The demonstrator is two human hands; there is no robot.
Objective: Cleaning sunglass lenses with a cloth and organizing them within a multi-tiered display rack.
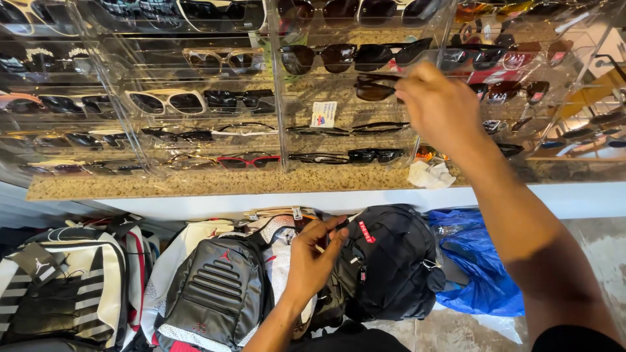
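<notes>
Right hand holds one pair of sunglasses.

Small white card with red-and-blue mark inside the clear rack; red tag on the black backpack

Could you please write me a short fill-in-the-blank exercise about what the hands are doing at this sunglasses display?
1. The right hand reaches up to dark sunglasses in the clear ____ rack.
2. The left hand is low, over the ____ on the floor.
3. The plastic bag right of the black backpack is ____.
4. The crumpled tissue on the counter is ____.

Missing words: acrylic; backpacks; blue; white
</notes>
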